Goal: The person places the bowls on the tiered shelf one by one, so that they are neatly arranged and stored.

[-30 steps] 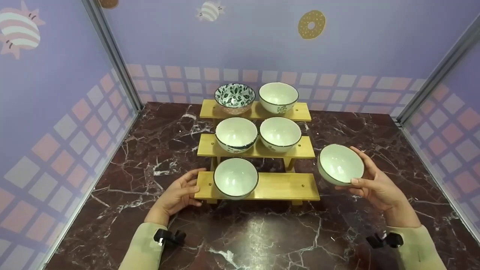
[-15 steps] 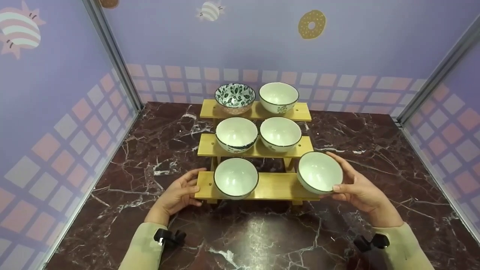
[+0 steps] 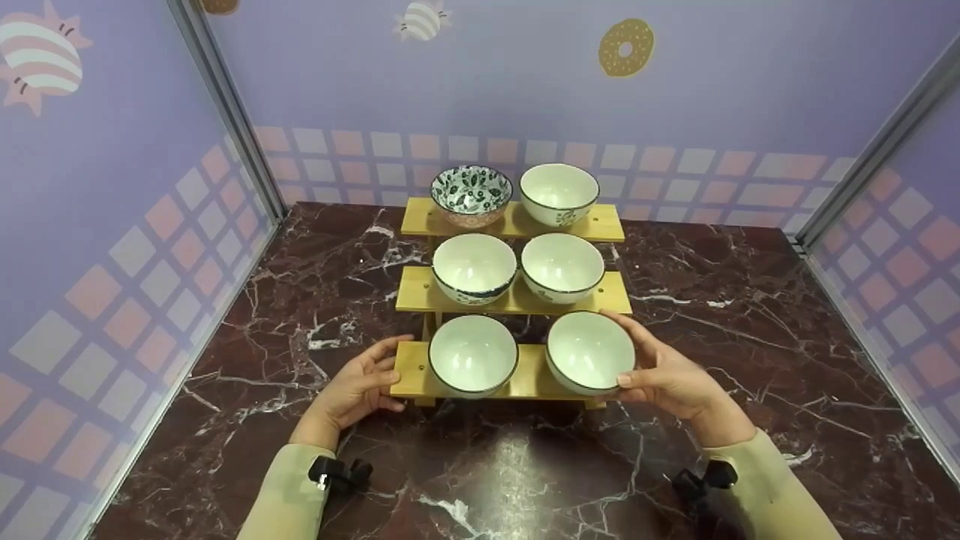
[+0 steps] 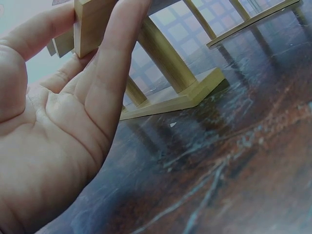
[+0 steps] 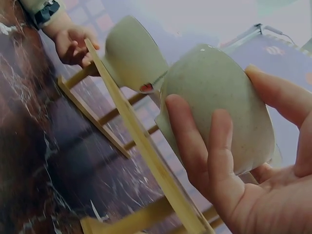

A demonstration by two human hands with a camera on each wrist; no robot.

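Observation:
My right hand (image 3: pixel 671 380) holds a pale, dark-rimmed bowl (image 3: pixel 589 352) over the right part of the lowest step, thumb at the near rim and fingers around its side. In the right wrist view, the bowl (image 5: pixel 214 97) is tilted, its foot close to the board. My left hand (image 3: pixel 358 388) grips the left end of the tiered wooden stand (image 3: pixel 532 371), with the thumb on the lowest board and fingers beneath it, as the left wrist view shows. A similar bowl (image 3: pixel 472 355) sits on the left of that same step.
Two white bowls, a left one (image 3: pixel 474 266) and a right one (image 3: pixel 562 266), occupy the middle step. On the top step stand a green leaf-patterned bowl (image 3: pixel 471 193) and a white bowl (image 3: pixel 559 193). Dark marbled tabletop (image 3: pixel 480 472) surrounds the stand, with purple walls (image 3: pixel 510 75) behind and at both sides.
My right hand has carried its bowl leftward, from beside the stand to above the lowest step's right part. My left hand has stayed on the stand's end.

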